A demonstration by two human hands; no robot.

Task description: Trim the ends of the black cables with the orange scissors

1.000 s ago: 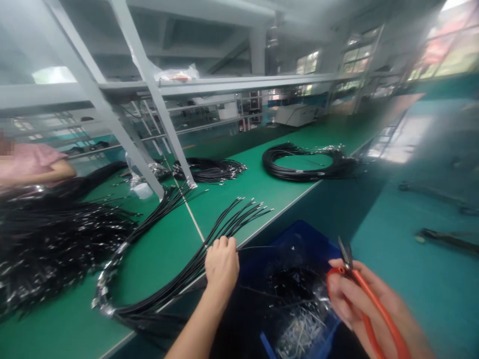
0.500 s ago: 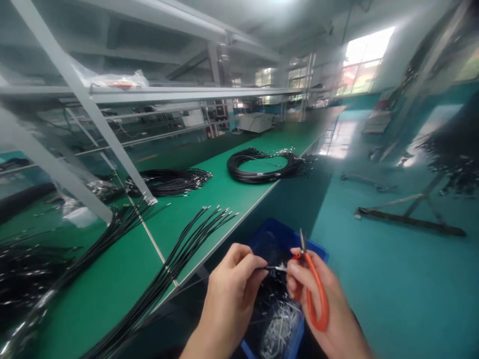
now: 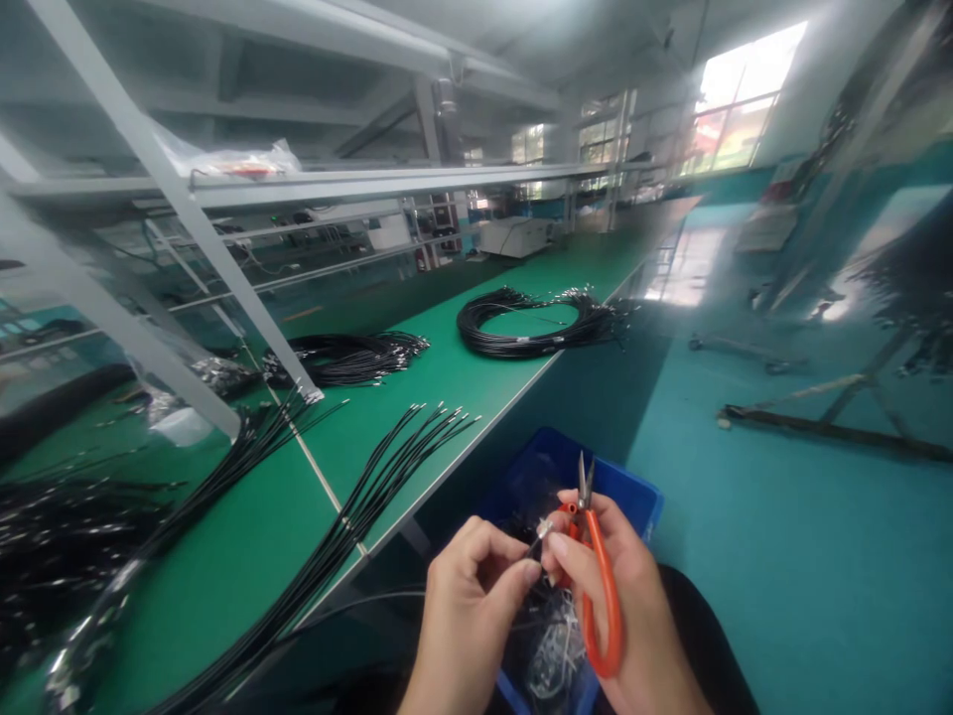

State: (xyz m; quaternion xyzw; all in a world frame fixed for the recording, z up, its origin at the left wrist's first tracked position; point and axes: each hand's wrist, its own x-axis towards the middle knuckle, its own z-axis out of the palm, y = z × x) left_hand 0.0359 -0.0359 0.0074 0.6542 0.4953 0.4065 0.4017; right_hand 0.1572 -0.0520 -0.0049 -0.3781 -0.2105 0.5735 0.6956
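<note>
Pinched between the thumb and fingers of my left hand (image 3: 473,596) is a black cable (image 3: 534,546), close to its end. My right hand (image 3: 621,586) carries scissors with orange handles (image 3: 607,606), their blades (image 3: 585,482) pointing up and slightly apart. The thumb and fingertips of that same hand touch the pale, whitish end of the cable (image 3: 546,529). Below both hands stands a blue bin (image 3: 649,504) with whitish strips and dark scraps in it. A long bundle of black cables (image 3: 357,497) lies along the bench edge to the left of my left hand.
The green bench (image 3: 439,477) runs away from me, bearing a coiled cable bundle (image 3: 513,343) and another bundle (image 3: 349,359). Slanted white shelf posts (image 3: 223,278) rise on the left. A wheeled rack foot (image 3: 819,427) stands on the floor at right.
My hands have come closer together, with the cable end now tilted upward between them. The scissor blades have parted a little. The view has shifted slightly.
</note>
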